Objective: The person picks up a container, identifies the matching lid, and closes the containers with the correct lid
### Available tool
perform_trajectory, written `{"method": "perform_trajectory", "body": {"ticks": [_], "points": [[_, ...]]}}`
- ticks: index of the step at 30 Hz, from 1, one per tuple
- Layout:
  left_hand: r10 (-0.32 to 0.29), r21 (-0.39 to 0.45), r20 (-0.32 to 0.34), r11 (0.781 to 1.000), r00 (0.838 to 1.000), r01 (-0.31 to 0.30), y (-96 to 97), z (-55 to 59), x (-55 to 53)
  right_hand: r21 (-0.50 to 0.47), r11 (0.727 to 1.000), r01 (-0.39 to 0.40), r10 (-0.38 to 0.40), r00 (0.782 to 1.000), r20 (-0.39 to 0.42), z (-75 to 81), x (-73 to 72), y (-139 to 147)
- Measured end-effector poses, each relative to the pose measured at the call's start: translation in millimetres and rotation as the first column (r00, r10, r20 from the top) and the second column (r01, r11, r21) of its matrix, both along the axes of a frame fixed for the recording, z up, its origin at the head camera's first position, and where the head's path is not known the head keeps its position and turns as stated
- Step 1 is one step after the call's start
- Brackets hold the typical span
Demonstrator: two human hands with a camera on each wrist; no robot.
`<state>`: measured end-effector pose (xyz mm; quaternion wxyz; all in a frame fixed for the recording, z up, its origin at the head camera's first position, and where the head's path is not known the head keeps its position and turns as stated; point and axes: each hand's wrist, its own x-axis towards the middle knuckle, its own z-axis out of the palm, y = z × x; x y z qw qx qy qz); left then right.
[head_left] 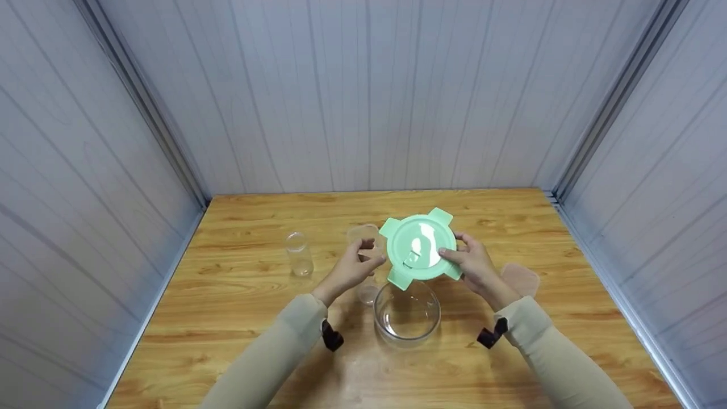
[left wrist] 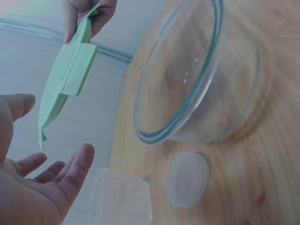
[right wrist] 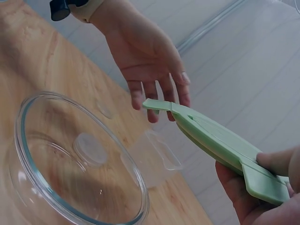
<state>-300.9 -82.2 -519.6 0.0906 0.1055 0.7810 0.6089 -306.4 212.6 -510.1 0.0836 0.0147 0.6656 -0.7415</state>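
A pale green round lid with side flaps is held up, tilted, above the table. My right hand grips its right edge, thumb on top and fingers beneath. My left hand is beside the lid's left edge, palm turned toward it, with fingers loosely spread. In the left wrist view a gap shows between those fingers and the lid. Below the lid a round clear glass bowl stands upright on the table with its mouth uncovered.
A clear jar stands at the left. Behind the bowl are a small round translucent container and a translucent squarish container. A pinkish translucent flat piece lies by the right wrist. Panel walls border the wooden table.
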Motion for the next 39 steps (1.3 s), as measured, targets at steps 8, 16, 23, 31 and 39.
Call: {"method": "perform_trajectory", "body": {"ticks": [8,16,23,31,39], "points": [[0.026,0.024,-0.046,0.999,0.999,-0.025,2.1,7.7,-11.2,-0.001,0.999,-0.054,0.054,0.998,-0.018,2.1,7.9,-5.5],[0.030,0.001,-0.028,1.000,0.999,-0.030,0.3,16.1,-17.2,0.011,0.995,-0.104,0.104,0.994,-0.026,-1.8,14.5,-8.5],[0.012,-0.012,-0.032,1.000,0.999,-0.012,0.1,19.1,-20.9,0.000,0.990,-0.141,0.141,0.989,-0.037,-3.6,20.6,-9.8],[-0.049,-0.019,-0.063,0.999,0.997,0.048,-0.8,17.1,-27.0,0.014,0.986,-0.165,0.166,0.986,-0.021,-9.7,24.7,-11.1],[-0.104,0.002,-0.161,0.994,0.982,0.105,-4.2,10.8,-29.3,0.012,0.982,-0.190,0.190,0.982,0.003,-13.0,27.3,-12.3]]}}
